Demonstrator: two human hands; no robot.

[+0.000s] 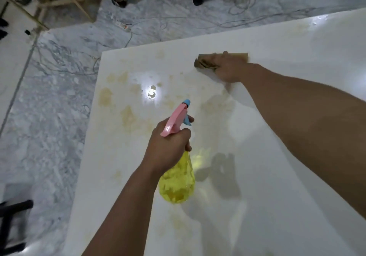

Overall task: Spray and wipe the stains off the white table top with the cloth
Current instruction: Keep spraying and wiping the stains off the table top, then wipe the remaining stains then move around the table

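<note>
Head | table top (257,136): white, glossy | stains (126,115): yellowish (blotchy, scattered)

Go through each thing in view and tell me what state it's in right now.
Spray bottle: held off the table, nozzle aimed at the stains.
Left hand: closed round the bottle neck.
Cloth: crumpled, pressed flat on the table.
Right hand: on the cloth.
Table top: yellowish stains remain at the left.

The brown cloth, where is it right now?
In the head view the brown cloth lies flat on the white table top, far from the person, pressed under the right hand, beyond the spray bottle in the left hand.
</note>
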